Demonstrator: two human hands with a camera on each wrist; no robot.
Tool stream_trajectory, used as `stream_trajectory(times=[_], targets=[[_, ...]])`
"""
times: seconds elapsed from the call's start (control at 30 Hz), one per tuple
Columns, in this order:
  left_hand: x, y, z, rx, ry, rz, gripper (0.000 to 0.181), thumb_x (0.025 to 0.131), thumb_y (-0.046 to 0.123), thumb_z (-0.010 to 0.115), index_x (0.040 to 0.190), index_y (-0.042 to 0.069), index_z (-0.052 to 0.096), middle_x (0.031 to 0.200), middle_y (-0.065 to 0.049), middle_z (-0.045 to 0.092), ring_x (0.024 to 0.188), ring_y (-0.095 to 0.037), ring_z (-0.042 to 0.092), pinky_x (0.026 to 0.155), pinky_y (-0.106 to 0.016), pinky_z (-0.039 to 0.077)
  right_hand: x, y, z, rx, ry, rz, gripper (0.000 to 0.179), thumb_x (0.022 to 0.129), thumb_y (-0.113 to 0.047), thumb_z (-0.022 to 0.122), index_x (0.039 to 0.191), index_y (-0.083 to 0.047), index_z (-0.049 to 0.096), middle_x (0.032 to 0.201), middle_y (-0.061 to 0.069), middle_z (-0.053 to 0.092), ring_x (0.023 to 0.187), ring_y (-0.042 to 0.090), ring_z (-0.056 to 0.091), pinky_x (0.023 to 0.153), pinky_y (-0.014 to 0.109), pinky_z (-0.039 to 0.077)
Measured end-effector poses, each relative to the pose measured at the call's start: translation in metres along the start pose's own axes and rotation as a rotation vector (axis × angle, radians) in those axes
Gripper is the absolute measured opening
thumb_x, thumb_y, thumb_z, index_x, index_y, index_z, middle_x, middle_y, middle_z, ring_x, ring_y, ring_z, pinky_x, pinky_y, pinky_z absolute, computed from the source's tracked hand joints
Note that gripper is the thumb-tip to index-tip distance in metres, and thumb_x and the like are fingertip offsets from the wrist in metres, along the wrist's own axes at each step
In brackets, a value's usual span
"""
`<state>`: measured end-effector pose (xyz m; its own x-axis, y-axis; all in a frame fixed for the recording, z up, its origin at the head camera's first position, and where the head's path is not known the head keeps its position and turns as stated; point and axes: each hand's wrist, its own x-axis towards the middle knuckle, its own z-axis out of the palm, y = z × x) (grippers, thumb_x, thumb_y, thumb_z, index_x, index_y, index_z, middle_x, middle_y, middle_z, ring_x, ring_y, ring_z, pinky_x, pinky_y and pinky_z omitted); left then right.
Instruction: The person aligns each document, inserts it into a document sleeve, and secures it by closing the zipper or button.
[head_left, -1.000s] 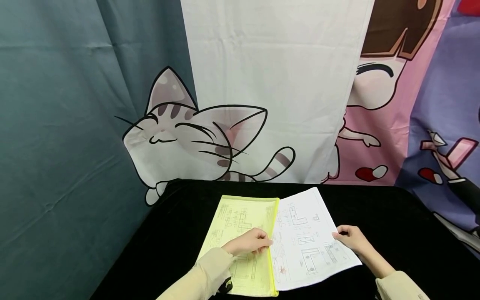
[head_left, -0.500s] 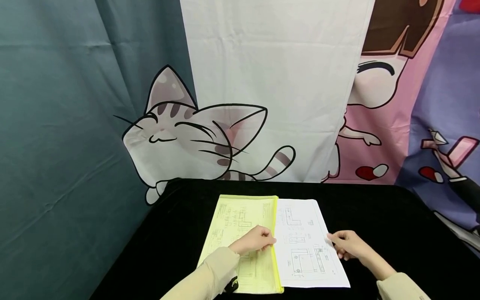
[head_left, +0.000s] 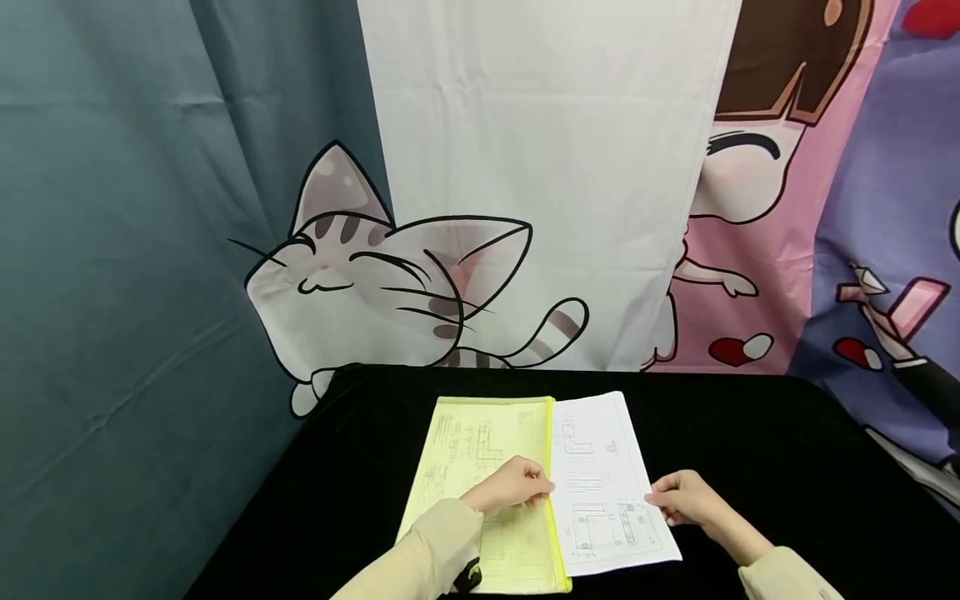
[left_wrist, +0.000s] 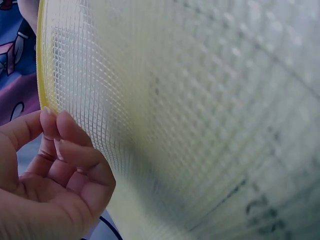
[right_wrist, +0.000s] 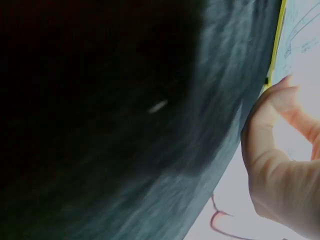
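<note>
A translucent yellow mesh zip pouch (head_left: 517, 417) lies at the middle of the black surface, with printed drawings showing through it. At its right yellow edge my left hand (head_left: 513, 486) pinches the rim between thumb and fingers; the left wrist view has the same left hand (left_wrist: 65, 170) close against the mesh. A white sheet of paper (head_left: 600, 467) with technical drawings sticks out past that edge, its left part hidden at the pouch. My right hand (head_left: 687, 500) pinches the sheet's right edge. In the right wrist view the right hand (right_wrist: 285, 150) has its thumb and finger together.
Black cloth (head_left: 765, 450) covers the table under the pouch and spreads to both sides. Behind it hangs a backdrop curtain (head_left: 540, 150) with a cartoon cat and other drawn figures. A dark band (head_left: 468, 575) circles the left wrist.
My right hand has moved left with the sheet, so less of it shows beyond the pouch's edge. The left hand has stayed on the rim, shifting slightly right.
</note>
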<state>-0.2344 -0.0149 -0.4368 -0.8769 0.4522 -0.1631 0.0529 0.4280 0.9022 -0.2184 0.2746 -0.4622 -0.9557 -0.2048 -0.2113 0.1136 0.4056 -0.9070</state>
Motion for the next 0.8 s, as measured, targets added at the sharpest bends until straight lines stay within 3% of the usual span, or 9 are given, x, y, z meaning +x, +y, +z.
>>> stream_trajectory(times=[0.3, 0.5, 0.8], targets=[[0.008, 0.009, 0.007, -0.031, -0.040, 0.030, 0.026, 0.092, 0.009, 0.058, 0.069, -0.005, 0.057, 0.052, 0.001, 0.048, 0.047, -0.008, 0.040, 0.045, -0.018, 0.029, 0.015, -0.014, 0.029, 0.039, -0.009, -0.021, 0.010, 0.085, 0.003, 0.059, 0.082, 0.013, 0.059, 0.059, -0.001, 0.056, 0.051, 0.005, 0.050, 0.047, 0.014, 0.045], [0.010, 0.013, 0.018, -0.044, -0.001, 0.022, 0.029, 0.091, 0.008, 0.059, 0.064, -0.001, 0.054, 0.050, 0.002, 0.047, 0.046, -0.007, 0.040, 0.044, -0.016, 0.031, 0.019, -0.024, 0.048, 0.060, -0.059, -0.045, 0.009, 0.083, 0.003, 0.060, 0.081, 0.012, 0.059, 0.058, -0.003, 0.055, 0.051, 0.005, 0.050, 0.047, 0.014, 0.045], [0.015, 0.029, 0.026, -0.023, -0.044, 0.057, 0.022, 0.089, 0.003, 0.057, 0.072, -0.011, 0.059, 0.051, 0.001, 0.047, 0.046, -0.008, 0.043, 0.044, -0.016, 0.036, 0.023, -0.032, 0.066, 0.070, -0.122, -0.085, 0.006, 0.083, 0.005, 0.057, 0.079, 0.009, 0.059, 0.058, -0.004, 0.054, 0.052, 0.004, 0.052, 0.049, 0.015, 0.047]])
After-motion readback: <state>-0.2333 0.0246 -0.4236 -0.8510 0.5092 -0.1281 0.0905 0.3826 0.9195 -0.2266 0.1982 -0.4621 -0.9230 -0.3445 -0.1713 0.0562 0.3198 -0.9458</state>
